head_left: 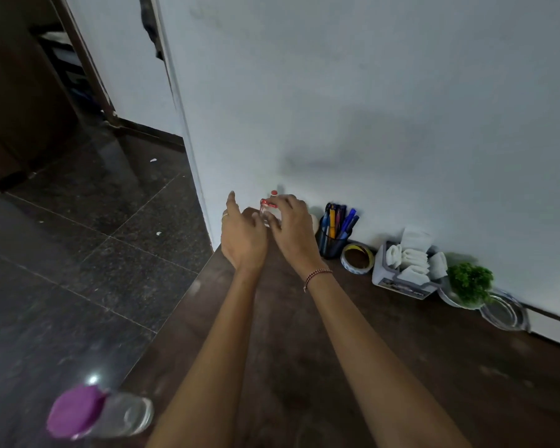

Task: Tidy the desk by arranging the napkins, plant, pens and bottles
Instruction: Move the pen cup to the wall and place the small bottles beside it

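1. A small bottle (268,211) with a red top stands at the worktop's (385,350) far left corner, against the wall (369,92).
2. The right hand (293,226) curls its grip over it.
3. The left hand (243,236) is just beside it, forefinger raised; whether its grip touches the bottle cannot be told.
4. Rightward along the wall: pens (340,221) in a cup (332,246), tape roll (358,258), napkins (413,257) in a holder (398,283), plant (470,281), glass dish (504,311).
5. A purple-capped bottle (101,412) lies at the near left edge.
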